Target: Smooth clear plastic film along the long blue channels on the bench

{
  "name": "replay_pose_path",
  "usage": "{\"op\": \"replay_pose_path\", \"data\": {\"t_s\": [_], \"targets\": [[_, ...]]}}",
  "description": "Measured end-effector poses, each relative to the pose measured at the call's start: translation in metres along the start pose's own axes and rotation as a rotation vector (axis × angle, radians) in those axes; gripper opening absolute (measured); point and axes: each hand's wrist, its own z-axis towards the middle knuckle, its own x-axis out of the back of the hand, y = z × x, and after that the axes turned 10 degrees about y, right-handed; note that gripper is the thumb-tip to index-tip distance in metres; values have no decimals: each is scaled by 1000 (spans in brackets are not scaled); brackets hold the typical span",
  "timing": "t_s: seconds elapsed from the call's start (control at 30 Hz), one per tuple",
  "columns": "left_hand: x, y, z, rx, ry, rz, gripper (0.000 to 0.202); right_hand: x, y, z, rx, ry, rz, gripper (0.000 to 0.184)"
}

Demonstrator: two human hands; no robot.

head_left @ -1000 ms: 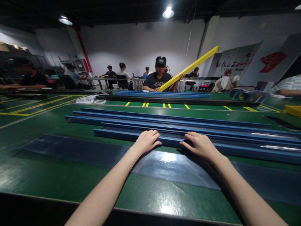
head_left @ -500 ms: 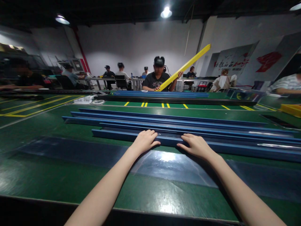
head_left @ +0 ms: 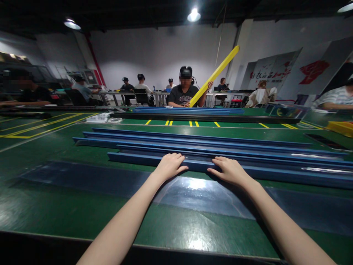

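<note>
A long blue channel profile (head_left: pixel 135 158) lies crosswise on the green tabletop (head_left: pixel 165 230). My left hand (head_left: pixel 171 165) is closed over its near wall, fingers on top and thumb on the front face. Further right, my right hand (head_left: pixel 228 170) grips the same wall in the same way, with a gap between the two hands. Behind it lie more blue channels (head_left: pixel 95 142), roughly parallel. A strip of clear plastic film (head_left: pixel 200 195) lies on the table in front, partly under my forearms. My fingertips are partly hidden inside the channel.
Across the table a person holds a slanted yellow bar (head_left: pixel 217 73). Before them lie a black bar (head_left: pixel 193 117) and several blue strips (head_left: pixel 179 110). A phone-like dark slab (head_left: pixel 325 141) and a yellow tray (head_left: pixel 342 127) are at right. Other people sit further back.
The person across has tipped the yellow bar slightly lower and to the left. My hands and the blue channel stay in place.
</note>
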Motion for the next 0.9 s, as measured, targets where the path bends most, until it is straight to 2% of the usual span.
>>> {"op": "replay_pose_path", "data": {"t_s": [0.9], "targets": [[2,1,1,8,-12,-6,31,0,-1,0,-5,-6,-9,33]]}}
